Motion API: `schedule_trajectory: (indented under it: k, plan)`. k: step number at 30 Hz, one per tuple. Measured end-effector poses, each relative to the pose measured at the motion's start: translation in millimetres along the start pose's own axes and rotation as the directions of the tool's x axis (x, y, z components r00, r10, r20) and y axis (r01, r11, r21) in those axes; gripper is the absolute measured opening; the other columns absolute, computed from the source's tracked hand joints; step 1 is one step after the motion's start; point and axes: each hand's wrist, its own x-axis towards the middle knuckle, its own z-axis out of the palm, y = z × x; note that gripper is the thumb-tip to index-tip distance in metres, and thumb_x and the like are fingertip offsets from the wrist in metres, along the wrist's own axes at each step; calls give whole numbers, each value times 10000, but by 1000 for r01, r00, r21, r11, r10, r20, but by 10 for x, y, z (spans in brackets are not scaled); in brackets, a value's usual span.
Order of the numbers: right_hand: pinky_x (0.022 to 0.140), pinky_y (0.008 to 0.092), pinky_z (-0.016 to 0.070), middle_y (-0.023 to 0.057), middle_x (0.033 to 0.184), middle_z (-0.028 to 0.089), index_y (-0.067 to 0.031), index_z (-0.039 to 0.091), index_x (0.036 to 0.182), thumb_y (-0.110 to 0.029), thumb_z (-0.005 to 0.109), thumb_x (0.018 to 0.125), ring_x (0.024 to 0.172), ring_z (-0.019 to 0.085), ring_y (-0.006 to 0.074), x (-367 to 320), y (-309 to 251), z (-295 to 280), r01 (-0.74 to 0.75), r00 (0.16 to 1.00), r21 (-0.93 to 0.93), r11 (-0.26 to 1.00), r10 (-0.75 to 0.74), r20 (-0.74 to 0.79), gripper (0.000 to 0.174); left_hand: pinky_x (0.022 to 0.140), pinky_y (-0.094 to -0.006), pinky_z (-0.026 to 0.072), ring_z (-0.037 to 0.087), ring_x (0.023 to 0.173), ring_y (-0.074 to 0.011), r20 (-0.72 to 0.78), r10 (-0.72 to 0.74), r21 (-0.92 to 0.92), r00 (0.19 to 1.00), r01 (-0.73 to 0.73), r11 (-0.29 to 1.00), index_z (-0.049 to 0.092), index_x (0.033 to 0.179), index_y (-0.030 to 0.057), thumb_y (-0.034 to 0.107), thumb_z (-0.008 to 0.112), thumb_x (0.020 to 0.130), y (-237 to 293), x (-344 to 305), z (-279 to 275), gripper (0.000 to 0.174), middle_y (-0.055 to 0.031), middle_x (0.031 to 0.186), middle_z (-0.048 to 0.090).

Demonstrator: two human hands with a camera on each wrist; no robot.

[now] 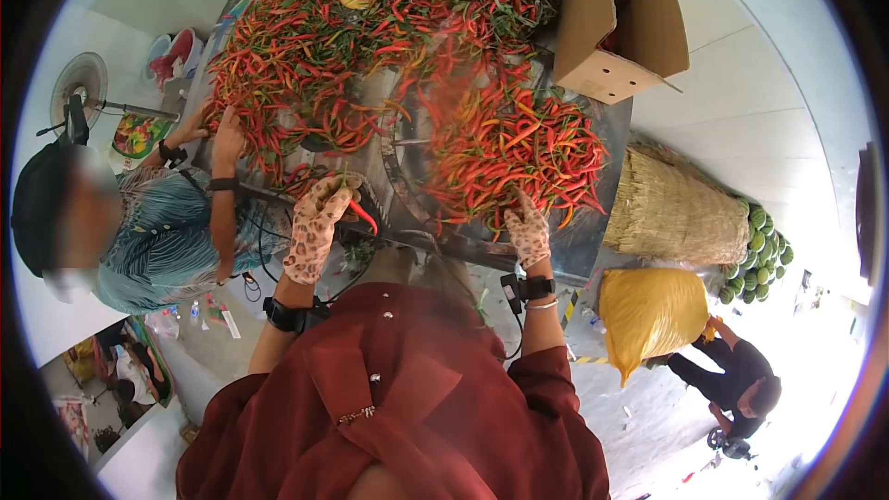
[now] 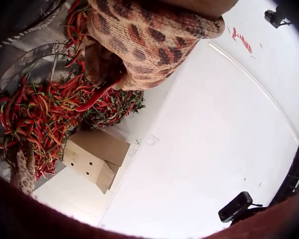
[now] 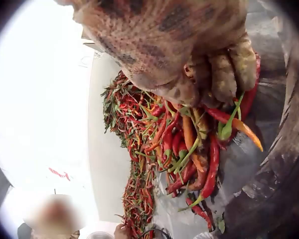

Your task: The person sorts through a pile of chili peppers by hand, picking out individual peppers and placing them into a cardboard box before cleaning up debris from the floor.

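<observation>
Both hands wear leopard-spotted knit gloves. In the head view my left hand, over the table's near edge, grips a red chili pepper whose tip points outward. The left wrist view shows that chili pepper sticking out from the curled fingers. At the near side of a loose pile of red and orange chili peppers is my right hand. In the right wrist view its fingers curl over several peppers, with an orange-tipped one jutting from under them. The palm side is hidden.
A larger heap of peppers with green leaves covers the far side of the metal table. An open cardboard box stands at the far right. Another person's hands work at the left. A yellow sack stands right.
</observation>
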Motion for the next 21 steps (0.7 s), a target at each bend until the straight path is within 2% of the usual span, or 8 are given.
schedule_trajectory:
  k: [5,7,9,13,15,17,19,21]
  plan:
    - [830,272,482,131,1081,649,-44,546,1242,-111,583,860,968,621,177,-31,172,-70,50,994,-59,997,-55,-97,390,739,-261,533,639,869,-138,28,13,14,1000,-13,1000,599,1124,-10,199,548,930,-131,13,-122,289,-76,1016,654]
    - [845,317,480,139,1100,642,-89,576,1203,-179,586,859,984,628,251,-44,62,-61,137,978,-65,988,-145,-150,356,736,-255,537,640,884,-138,24,-17,-11,1000,17,1000,593,1131,-13,195,542,930,-130,16,-96,294,-76,1026,653]
    - [861,329,474,150,1110,635,-82,579,1198,-187,577,861,1001,620,268,-70,-74,0,159,979,-48,986,-164,-120,353,741,-255,537,640,891,-140,38,-30,-39,999,31,999,591,1135,-15,190,540,930,-29,3,-45,294,-78,1030,653]
    - [900,370,457,174,1146,607,-85,582,1188,-214,569,848,1058,581,318,-98,-385,271,187,979,-50,981,-182,95,364,756,-256,534,641,900,-141,70,-4,-5,998,4,1000,590,1135,-18,177,532,928,-39,8,-72,290,-81,1018,657]
    - [919,383,444,176,1150,602,-91,586,1177,-223,574,842,1082,562,327,-73,-408,383,164,967,-248,955,-106,232,360,765,-253,531,640,901,-140,78,26,-7,997,-26,1000,589,1133,-19,174,533,927,-87,15,-96,288,-81,1016,657]
    - [934,393,431,164,1155,602,-99,589,1174,-222,566,849,1100,548,323,-28,-325,398,156,967,-248,956,-97,235,348,773,-250,528,640,903,-139,87,57,-11,995,-56,998,589,1132,-20,172,533,926,-94,19,-118,286,-81,1015,657]
    - [866,340,474,139,1102,636,-102,581,1192,-162,573,852,1020,607,284,23,-118,365,257,966,-224,940,-244,86,346,790,-243,521,638,914,-140,82,-14,-37,997,17,999,582,1137,-21,164,534,924,-58,4,-130,286,-85,1032,652]
    - [876,333,471,129,1110,638,-99,592,1180,-155,564,860,1031,605,276,33,-16,258,224,974,-195,955,-211,84,327,791,-240,519,637,918,-141,81,-27,3,996,27,1000,580,1140,-21,167,542,920,3,4,-119,292,-87,1039,650]
